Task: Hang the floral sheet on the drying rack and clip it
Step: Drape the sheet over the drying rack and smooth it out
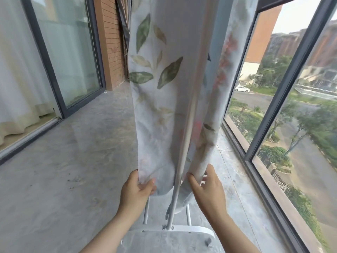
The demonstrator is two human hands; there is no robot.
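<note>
Our left hand (137,187) and right hand (207,189) pinch the floral sheet (160,88), draped astride the drying rack (172,207) between them

The floral sheet (164,88) was pale blue-white. Above the left hand (135,187) it bore dark green and olive leaves among faded tan ones, and above the right hand (207,189) blurred pink-red blossoms. Between the hands the drying rack (172,207) was white. Left of the left hand the floor (73,161) was mottled grey, the wall (111,42) orange-brown brick, and the curtain (18,79) white with a beige hem. Right of the right hand the window frame (277,106) was dark grey.
</note>
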